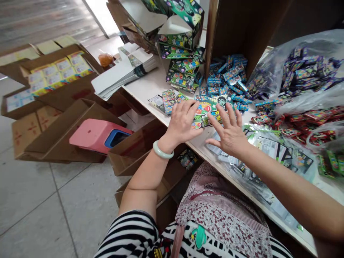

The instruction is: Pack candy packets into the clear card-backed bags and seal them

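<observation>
A colourful green printed box (205, 110) lies on the white table in front of me. My left hand (183, 120), with a pale bangle on its wrist, is at the box's left end, fingers bent over it; whether it grips the box is unclear. My right hand (228, 129) has its fingers spread at the box's right side, with nothing held in them. Just left of the box lie small patterned packs (169, 101). Behind it is a heap of small blue packs (227, 79).
Stacked green display boxes (184, 66) and flat cartons (126, 73) stand at the table's back left. Plastic bags of purple packs (309, 70) and red packs (314, 120) lie right, with clear packaging (271, 150) nearer. Cardboard boxes (64, 139) and a pink stool (90, 135) are on the floor.
</observation>
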The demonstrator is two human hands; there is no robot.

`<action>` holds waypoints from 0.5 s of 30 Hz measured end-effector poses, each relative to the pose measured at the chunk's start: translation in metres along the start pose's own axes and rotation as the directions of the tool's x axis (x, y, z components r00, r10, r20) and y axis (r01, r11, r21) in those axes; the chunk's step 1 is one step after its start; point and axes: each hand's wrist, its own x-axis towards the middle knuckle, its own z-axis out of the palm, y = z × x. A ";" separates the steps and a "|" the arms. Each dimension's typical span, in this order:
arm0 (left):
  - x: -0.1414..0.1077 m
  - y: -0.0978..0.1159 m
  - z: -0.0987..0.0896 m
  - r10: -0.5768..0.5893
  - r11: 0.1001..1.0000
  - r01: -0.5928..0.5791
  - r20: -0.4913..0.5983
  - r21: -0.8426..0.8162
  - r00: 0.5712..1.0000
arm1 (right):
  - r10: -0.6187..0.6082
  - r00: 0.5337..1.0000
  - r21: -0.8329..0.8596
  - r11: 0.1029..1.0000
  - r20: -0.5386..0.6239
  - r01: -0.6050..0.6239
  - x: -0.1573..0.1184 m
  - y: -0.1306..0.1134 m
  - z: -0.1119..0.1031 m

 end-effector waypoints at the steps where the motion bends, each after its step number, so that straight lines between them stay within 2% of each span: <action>1: -0.001 0.001 0.000 -0.001 1.000 0.001 0.003 0.003 1.000 | 0.023 1.000 0.007 1.000 -0.015 -0.023 0.003 -0.004 0.004; 4: -0.008 0.007 -0.001 0.001 1.000 -0.001 0.008 0.016 1.000 | 0.050 0.998 0.022 0.999 -0.033 -0.050 -0.003 -0.013 0.011; 7: -0.017 0.014 0.001 0.007 1.000 -0.007 -0.007 0.023 1.000 | 0.029 0.999 0.062 0.998 -0.029 -0.027 -0.032 -0.006 0.002; 8: -0.020 0.017 0.002 0.008 1.000 -0.007 -0.014 0.024 1.000 | 0.057 0.997 0.099 0.994 -0.046 -0.052 -0.041 0.002 -0.003; 10: -0.027 0.023 0.005 0.010 1.000 -0.010 -0.020 0.027 1.000 | 0.198 0.976 0.229 0.958 -0.086 -0.174 -0.048 0.026 -0.012; 12: -0.035 0.031 0.009 0.011 1.000 -0.011 -0.002 0.028 1.000 | 0.362 0.931 0.396 0.863 -0.054 -0.313 -0.040 0.056 -0.014; 13: -0.041 0.034 0.010 0.012 1.000 -0.012 0.012 0.025 1.000 | 0.381 0.924 0.458 0.822 -0.002 -0.338 -0.031 0.069 -0.013; 15: -0.055 0.041 0.013 0.031 1.000 -0.031 0.051 -0.002 0.998 | 0.251 0.962 0.485 0.832 0.105 -0.269 -0.013 0.088 -0.006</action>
